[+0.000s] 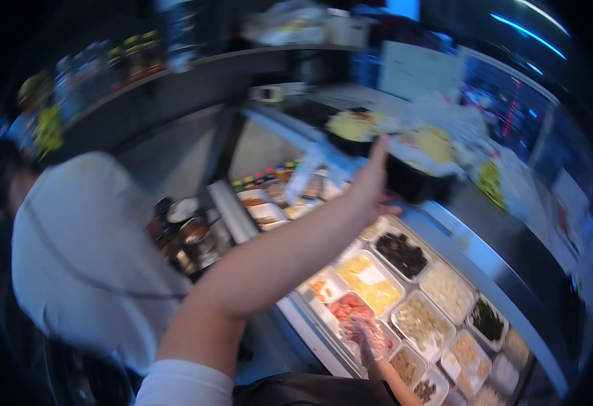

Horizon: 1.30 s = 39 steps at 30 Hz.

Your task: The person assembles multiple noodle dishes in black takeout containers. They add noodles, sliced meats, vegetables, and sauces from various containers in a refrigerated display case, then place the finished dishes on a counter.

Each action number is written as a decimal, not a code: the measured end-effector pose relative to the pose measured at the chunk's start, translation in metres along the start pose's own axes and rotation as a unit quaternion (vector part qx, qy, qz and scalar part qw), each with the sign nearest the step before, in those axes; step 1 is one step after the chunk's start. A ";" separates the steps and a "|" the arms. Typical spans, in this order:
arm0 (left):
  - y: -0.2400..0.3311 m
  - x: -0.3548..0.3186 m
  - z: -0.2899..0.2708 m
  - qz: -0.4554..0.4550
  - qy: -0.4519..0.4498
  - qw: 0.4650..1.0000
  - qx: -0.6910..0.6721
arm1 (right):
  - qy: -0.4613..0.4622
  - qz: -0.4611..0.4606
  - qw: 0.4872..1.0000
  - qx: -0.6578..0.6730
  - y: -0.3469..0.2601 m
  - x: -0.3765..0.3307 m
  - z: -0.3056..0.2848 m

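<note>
Two hands of the wearer in view: left hand (372, 177) bare, upper centre, and right hand (367, 336) in a clear glove, lower centre. One other person in white (73, 250) at left of frame. Two black bowls (415, 177) on the bench top, upper centre-right; roughly a dozen ingredient tubs (371, 283) in the well lower right, exact count unclear from blur.

Dim kitchen, blurred. Steel prep counter (486, 264) running diagonally, inset tubs (404, 254) of chopped ingredients. Raised steel ledge (513, 223) along far side. Sauce bottles (269, 177) lined up at counter's far end. Dark shelf (174, 71) high on left wall, jars (134, 54) on it, possibly condiments. Grey wall (174, 155) below. Blue light strips (526, 30) upper right. Pale panel (418, 68) on back wall. Person in white (73, 257) at left.
</note>
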State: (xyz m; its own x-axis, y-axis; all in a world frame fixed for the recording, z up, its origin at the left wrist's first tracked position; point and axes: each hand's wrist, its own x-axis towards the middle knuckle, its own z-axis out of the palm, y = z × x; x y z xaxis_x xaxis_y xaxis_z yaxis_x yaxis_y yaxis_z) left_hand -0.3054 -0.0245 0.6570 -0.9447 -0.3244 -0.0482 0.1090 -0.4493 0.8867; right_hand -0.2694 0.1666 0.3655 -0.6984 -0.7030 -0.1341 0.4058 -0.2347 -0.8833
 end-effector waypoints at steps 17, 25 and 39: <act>-0.185 -0.885 -0.074 0.312 0.841 0.385 0.217 | -0.437 0.228 0.837 -0.236 0.175 -0.130 0.229; -0.250 -1.248 0.038 -0.306 0.894 -0.259 0.202 | -0.582 0.285 0.719 -0.251 0.221 -0.367 0.354; -0.277 -1.117 0.000 0.013 0.854 0.241 0.460 | -0.481 0.288 0.791 -0.247 0.219 -0.412 0.353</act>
State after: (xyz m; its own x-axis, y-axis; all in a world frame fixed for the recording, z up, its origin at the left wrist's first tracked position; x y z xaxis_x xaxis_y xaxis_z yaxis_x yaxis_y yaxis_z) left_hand 0.7200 0.4625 0.4655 0.6448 -0.5393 0.5416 -0.7498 -0.3087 0.5853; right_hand 0.3152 0.1684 0.3862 0.3849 -0.8394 -0.3837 0.0483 0.4335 -0.8999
